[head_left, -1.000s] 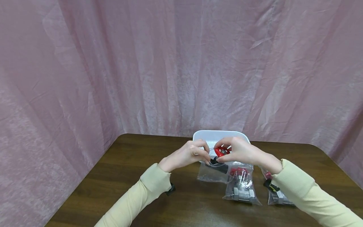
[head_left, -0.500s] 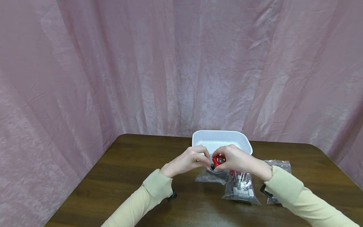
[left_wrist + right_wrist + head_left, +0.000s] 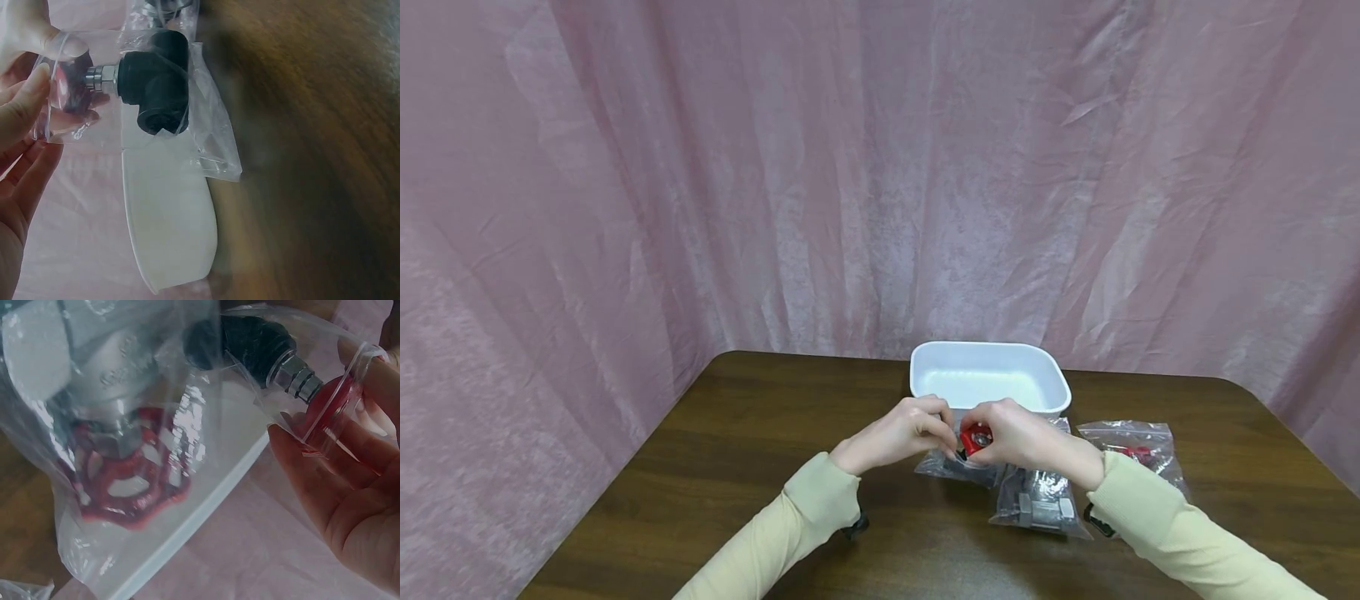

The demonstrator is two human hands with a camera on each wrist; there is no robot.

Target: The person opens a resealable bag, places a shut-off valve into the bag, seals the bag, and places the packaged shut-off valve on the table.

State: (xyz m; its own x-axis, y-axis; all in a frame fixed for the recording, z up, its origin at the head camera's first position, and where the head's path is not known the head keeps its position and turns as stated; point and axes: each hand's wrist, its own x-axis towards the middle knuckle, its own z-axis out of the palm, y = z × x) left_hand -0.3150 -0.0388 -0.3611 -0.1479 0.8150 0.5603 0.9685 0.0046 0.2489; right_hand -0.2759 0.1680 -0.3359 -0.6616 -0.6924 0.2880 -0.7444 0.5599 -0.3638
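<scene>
A black-bodied valve (image 3: 153,81) with a silver nut and red handwheel (image 3: 976,438) is inside a clear zip bag (image 3: 215,137). My right hand (image 3: 1022,435) holds the handwheel between thumb and fingers at the bag's mouth. Opposite it, my left hand (image 3: 906,429) pinches the edge of the bag opening. The black body hangs below, toward the bag's bottom. Beside this bag lies a second bagged valve (image 3: 1041,504), metal grey; its red handwheel (image 3: 134,494) shows through the plastic in the right wrist view.
Behind the hands stands a white plastic tray (image 3: 1052,385) on the dark wooden table (image 3: 760,433). Another clear bag (image 3: 1138,450) with a red part lies to the right, partly behind the right sleeve. A pink curtain (image 3: 880,183) hangs past the table's far edge.
Both hands have come down and a little toward me, with the red handwheel sinking lower at the bag mouth. More of the tray and the right-hand bag now shows.
</scene>
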